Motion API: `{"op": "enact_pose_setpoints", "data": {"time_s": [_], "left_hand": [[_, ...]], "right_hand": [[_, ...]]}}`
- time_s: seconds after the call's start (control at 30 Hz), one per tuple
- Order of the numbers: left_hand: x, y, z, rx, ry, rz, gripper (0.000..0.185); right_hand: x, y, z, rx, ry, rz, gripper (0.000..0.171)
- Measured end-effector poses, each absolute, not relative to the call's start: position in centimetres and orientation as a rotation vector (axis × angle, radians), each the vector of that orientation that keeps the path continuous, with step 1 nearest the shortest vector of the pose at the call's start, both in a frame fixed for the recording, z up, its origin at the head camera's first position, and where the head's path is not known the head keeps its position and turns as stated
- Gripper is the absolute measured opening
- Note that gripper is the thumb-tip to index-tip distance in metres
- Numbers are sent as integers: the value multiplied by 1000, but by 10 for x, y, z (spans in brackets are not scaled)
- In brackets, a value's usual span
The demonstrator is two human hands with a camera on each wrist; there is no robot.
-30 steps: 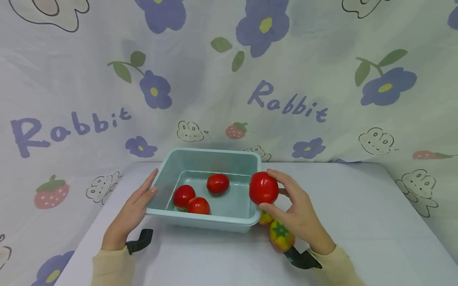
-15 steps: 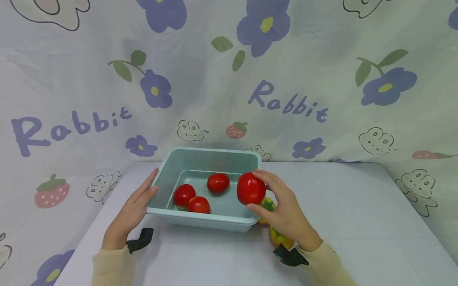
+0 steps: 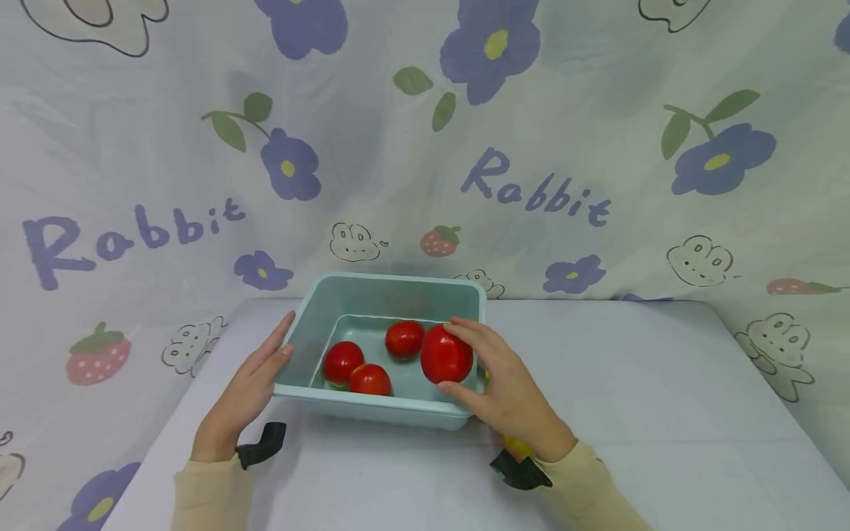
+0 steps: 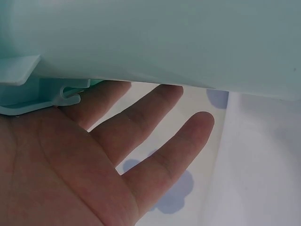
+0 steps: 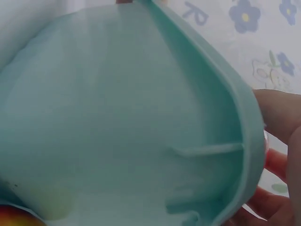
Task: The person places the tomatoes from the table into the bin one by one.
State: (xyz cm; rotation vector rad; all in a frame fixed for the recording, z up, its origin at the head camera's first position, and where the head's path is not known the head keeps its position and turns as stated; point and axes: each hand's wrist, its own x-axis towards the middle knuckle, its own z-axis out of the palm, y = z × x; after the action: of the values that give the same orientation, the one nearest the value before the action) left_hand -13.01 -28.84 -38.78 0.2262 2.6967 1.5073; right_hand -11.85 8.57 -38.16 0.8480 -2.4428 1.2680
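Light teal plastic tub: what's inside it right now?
Three red tomatoes lie on the light teal plastic tub's floor; the right hand holds a fourth, larger red tomato inside. The floor beneath it is hidden.

**Basin wall seen close from the right wrist**

The frame is filled by the outer wall and rim of a pale green basin. Fingers of the right hand are seen past its rim at the right edge. A red-yellow fruit is glimpsed at the bottom-left corner.

Teal bin on grey table
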Motion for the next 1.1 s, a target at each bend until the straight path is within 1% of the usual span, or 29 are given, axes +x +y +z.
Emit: {"op": "enact_pose_setpoints", "data": {"time_s": [0.23, 0.47, 1.1], "left_hand": [[-130, -288, -388, 213, 2699, 1505, 56], [-130, -287, -388, 209, 2703, 1500, 57], [-130, -287, -388, 225, 2711, 1495, 57]], "right_hand": [[-119, 80, -385, 855, -2469, 1226, 72], [-119, 81, -385, 832, -2522, 1171, 77], [-128, 124, -387, 768, -2369, 1222, 72]]}}
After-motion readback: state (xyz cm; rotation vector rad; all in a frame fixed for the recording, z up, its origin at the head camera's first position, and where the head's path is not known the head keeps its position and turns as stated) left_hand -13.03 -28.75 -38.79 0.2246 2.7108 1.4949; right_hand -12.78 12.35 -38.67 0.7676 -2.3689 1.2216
